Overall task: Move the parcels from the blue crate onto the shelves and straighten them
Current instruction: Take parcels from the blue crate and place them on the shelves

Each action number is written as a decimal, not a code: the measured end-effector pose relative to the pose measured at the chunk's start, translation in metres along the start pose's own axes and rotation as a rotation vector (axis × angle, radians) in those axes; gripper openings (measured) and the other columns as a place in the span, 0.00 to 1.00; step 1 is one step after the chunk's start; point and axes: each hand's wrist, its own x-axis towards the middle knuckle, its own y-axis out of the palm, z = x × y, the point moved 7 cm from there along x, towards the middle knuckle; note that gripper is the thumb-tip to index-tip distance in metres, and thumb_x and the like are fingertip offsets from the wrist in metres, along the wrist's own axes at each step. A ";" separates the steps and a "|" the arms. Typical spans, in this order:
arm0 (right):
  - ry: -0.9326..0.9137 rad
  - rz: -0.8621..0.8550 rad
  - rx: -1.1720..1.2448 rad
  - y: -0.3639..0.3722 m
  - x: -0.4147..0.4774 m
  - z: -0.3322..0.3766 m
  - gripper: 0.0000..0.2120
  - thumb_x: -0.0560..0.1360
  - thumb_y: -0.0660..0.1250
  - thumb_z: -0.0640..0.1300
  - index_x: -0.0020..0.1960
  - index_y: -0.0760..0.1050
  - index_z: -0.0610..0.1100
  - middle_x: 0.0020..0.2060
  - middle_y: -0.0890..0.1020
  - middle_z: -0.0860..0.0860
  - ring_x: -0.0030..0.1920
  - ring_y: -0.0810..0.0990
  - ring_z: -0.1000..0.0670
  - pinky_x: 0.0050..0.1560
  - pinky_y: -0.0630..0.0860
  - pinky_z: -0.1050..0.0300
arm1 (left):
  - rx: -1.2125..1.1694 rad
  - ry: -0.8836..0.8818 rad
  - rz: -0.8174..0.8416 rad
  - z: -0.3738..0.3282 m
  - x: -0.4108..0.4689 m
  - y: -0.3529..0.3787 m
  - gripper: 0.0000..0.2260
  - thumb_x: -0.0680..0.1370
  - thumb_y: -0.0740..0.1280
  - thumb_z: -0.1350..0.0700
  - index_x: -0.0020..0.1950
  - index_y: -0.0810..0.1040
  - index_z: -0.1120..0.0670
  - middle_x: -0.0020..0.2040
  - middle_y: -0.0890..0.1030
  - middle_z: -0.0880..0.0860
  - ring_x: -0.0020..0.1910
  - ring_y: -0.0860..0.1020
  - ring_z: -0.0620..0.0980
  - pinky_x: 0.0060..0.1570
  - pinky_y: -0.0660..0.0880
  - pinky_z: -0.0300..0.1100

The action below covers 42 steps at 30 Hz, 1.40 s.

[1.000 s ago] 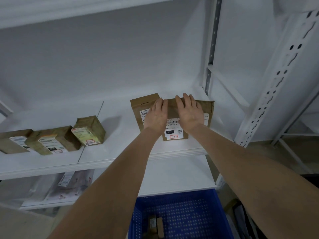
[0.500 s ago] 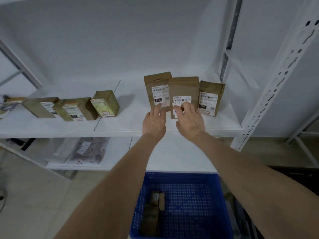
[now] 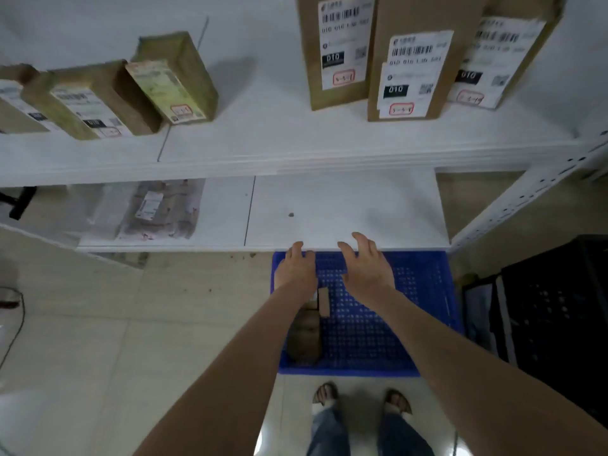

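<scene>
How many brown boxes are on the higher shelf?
6. At the left: edge box, second box, third box. At the right, standing upright: fourth box, fifth box, sixth box. More may be hidden past the picture's left edge.

A black crate (image 3: pixel 559 307) with perforated walls stands on the floor at the right edge of the view. Tucked against its left side is a dark bag-like item (image 3: pixel 483 311) with a pale grey strip running down it; what it is cannot be told. The floor (image 3: pixel 98 340), left of the black crate, is laid in pale glossy tiles. Below and to the left of the crate stand two feet in open sandals (image 3: pixel 325 393) under blue jeans (image 3: pixel 329 429). Well to the crate's left, brown crumbs (image 3: pixel 243 256) dot the tiles. Farthest from the crate, at the left edge, a thin dark cable (image 3: pixel 13 327) curves over the floor, with a black bracket-like piece (image 3: pixel 19 200) higher up.
</scene>
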 end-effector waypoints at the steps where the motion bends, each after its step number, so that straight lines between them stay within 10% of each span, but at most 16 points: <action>1: 0.045 0.048 0.008 0.025 0.003 -0.003 0.30 0.77 0.63 0.41 0.75 0.54 0.50 0.75 0.49 0.47 0.73 0.54 0.44 0.66 0.65 0.50 | -0.005 -0.006 0.042 0.005 0.008 0.024 0.25 0.77 0.63 0.61 0.74 0.61 0.54 0.76 0.52 0.54 0.72 0.61 0.55 0.59 0.70 0.46; 12: 0.381 0.409 0.219 0.335 0.059 -0.077 0.37 0.80 0.63 0.49 0.79 0.43 0.49 0.77 0.49 0.48 0.76 0.53 0.43 0.65 0.71 0.47 | -0.252 -0.099 0.417 0.039 0.129 0.311 0.29 0.79 0.59 0.66 0.77 0.50 0.55 0.75 0.56 0.58 0.65 0.70 0.57 0.57 0.74 0.49; 24: 0.478 0.460 0.631 0.578 0.174 -0.088 0.49 0.73 0.71 0.55 0.78 0.39 0.44 0.76 0.55 0.43 0.71 0.64 0.39 0.65 0.71 0.41 | -0.119 -0.119 0.341 0.088 0.267 0.479 0.24 0.79 0.63 0.57 0.74 0.61 0.55 0.73 0.61 0.55 0.70 0.64 0.56 0.62 0.72 0.53; 32: 0.624 0.396 0.751 0.607 0.186 -0.103 0.31 0.78 0.65 0.46 0.73 0.53 0.40 0.57 0.77 0.40 0.47 0.80 0.42 0.45 0.79 0.46 | -0.127 -0.172 0.325 0.101 0.286 0.503 0.29 0.75 0.68 0.54 0.74 0.60 0.54 0.73 0.60 0.54 0.69 0.65 0.56 0.61 0.72 0.54; 38: 0.806 0.163 1.207 0.520 0.154 -0.130 0.21 0.77 0.66 0.36 0.69 0.66 0.41 0.59 0.78 0.44 0.57 0.79 0.40 0.52 0.79 0.45 | -0.214 -0.159 0.366 0.084 0.248 0.444 0.28 0.77 0.64 0.58 0.75 0.59 0.55 0.75 0.57 0.55 0.71 0.64 0.57 0.64 0.70 0.55; 42: 0.874 0.162 1.539 0.435 0.115 -0.114 0.21 0.76 0.66 0.33 0.65 0.67 0.46 0.55 0.78 0.45 0.51 0.81 0.39 0.39 0.80 0.46 | -0.297 -0.150 0.265 0.065 0.205 0.362 0.20 0.79 0.60 0.61 0.71 0.65 0.59 0.70 0.66 0.60 0.65 0.71 0.60 0.62 0.71 0.51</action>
